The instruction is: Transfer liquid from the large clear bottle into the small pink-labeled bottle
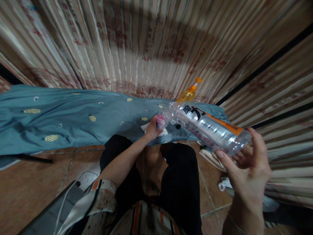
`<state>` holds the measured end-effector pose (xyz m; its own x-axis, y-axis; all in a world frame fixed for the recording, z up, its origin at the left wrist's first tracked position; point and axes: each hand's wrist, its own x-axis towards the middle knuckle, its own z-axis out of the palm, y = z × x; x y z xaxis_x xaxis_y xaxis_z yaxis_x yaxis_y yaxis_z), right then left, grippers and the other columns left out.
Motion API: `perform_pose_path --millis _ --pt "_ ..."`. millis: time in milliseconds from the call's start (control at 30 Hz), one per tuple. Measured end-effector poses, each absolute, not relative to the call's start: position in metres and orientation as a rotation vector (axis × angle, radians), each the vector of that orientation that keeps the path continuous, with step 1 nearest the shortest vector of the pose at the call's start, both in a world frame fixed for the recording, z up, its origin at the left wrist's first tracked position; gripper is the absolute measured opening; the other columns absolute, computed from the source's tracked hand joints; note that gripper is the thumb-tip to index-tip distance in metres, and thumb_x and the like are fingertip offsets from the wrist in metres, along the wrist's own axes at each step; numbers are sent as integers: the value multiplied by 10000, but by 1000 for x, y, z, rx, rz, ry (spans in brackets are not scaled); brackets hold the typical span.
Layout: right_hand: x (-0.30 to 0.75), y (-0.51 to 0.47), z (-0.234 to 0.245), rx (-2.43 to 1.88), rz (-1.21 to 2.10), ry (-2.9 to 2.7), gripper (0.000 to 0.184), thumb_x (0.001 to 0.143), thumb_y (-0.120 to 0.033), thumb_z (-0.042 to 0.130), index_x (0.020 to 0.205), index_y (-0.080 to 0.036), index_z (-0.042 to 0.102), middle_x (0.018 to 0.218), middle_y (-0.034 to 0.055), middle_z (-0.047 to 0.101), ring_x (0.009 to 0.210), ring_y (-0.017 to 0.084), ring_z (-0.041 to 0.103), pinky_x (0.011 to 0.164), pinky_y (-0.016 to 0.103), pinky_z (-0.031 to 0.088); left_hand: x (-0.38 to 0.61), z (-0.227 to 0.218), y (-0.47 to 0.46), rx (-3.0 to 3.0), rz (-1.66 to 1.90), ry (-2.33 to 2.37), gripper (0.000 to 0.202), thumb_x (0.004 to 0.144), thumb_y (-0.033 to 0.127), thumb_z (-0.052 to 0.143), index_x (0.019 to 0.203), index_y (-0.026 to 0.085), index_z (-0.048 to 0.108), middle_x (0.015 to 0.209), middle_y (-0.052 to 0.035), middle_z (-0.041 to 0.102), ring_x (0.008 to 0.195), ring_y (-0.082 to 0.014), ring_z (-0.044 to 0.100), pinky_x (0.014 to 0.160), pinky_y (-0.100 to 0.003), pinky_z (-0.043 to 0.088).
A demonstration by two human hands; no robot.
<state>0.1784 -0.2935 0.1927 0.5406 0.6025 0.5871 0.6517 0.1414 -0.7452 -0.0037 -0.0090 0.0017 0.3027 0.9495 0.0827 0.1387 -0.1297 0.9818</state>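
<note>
My right hand (244, 163) grips the base of a clear plastic bottle (207, 125) with an orange and white label, held tilted with its neck pointing left and away. My left hand (153, 129) reaches forward to the bottle's mouth, fingers closed around a small pink and white thing (160, 121) that I cannot make out. Under the left hand a white cloth or tissue (146, 128) lies on the blue-grey sheet (73, 114). My knees in black trousers are below.
A yellow bottle with an orange spout cap (189, 93) stands behind on the sheet by the striped curtain (146, 42). Brown floor tiles (29, 182) lie at left. White crumpled paper (226, 184) lies on the floor at right.
</note>
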Motion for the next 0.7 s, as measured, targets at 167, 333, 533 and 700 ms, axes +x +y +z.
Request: perform_pose_path --millis 167,333,533,700 --pt "178 -294 193 -1536 -44 -1117 1229 752 -722 1231 1783 -298 714 1396 147 948 1181 406 964 1124 645 822 -4 3 -10 1513 991 1032 1072 664 44 1060 1646 286 703 1716 -144 825 1762 -481 722 1597 -753 487" --pt "179 -295 193 -1549 -46 -1114 1242 739 -722 1237 1790 -313 717 1435 153 944 1196 413 963 1158 657 812 -5 7 -11 1496 983 1027 1075 655 28 1048 1642 288 709 1715 -135 817 1781 -487 695 1597 -759 484" --pt "181 -295 192 -1525 -50 -1112 1240 727 -690 1247 1780 -299 721 1390 144 950 1164 402 964 1132 635 816 -5 10 -12 1485 984 1021 1006 655 -29 1033 1571 277 750 1680 -131 828 1749 -471 722 1581 -714 513" --pt "180 -295 192 -1536 -47 -1113 1222 741 -707 1236 1779 -314 726 1354 131 950 1130 410 963 1164 678 802 -6 10 -12 1489 988 1021 1026 657 -16 1030 1601 263 742 1703 -143 821 1766 -473 709 1596 -719 492"
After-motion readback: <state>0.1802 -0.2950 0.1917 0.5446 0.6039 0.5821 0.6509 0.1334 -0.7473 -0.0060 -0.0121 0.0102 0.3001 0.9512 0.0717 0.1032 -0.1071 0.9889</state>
